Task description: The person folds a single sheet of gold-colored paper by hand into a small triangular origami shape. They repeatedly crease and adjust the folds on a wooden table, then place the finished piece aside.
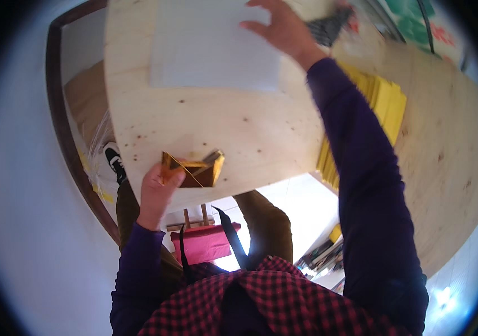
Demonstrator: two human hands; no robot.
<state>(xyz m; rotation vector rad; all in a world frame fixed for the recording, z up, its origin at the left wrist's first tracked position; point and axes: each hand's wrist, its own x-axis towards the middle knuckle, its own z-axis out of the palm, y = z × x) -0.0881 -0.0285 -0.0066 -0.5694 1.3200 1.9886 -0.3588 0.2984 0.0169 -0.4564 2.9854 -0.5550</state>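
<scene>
My left hand (pixel 159 187) grips a folded piece of shiny gold foil paper (pixel 204 172) by its left end, near the table's front edge. The foil has pointed corners and a dark hollow in its middle. My right hand (pixel 284 29) is stretched out over the far part of the table, thumb and fingers apart, with nothing visible between them. Beneath and beside it lies a whitish, see-through flat sheet (pixel 216 56). The upper edge of the picture cuts off some of my right fingertips.
A stack of yellow folded pieces (pixel 389 103) lies right, partly behind my right forearm. Beyond it are clear plastic wrapping (pixel 356 42) and a green and white bag (pixel 410 19). Below the wooden table (pixel 194 120) are a pink cushioned seat (pixel 205 243) and a brown box (pixel 89 101).
</scene>
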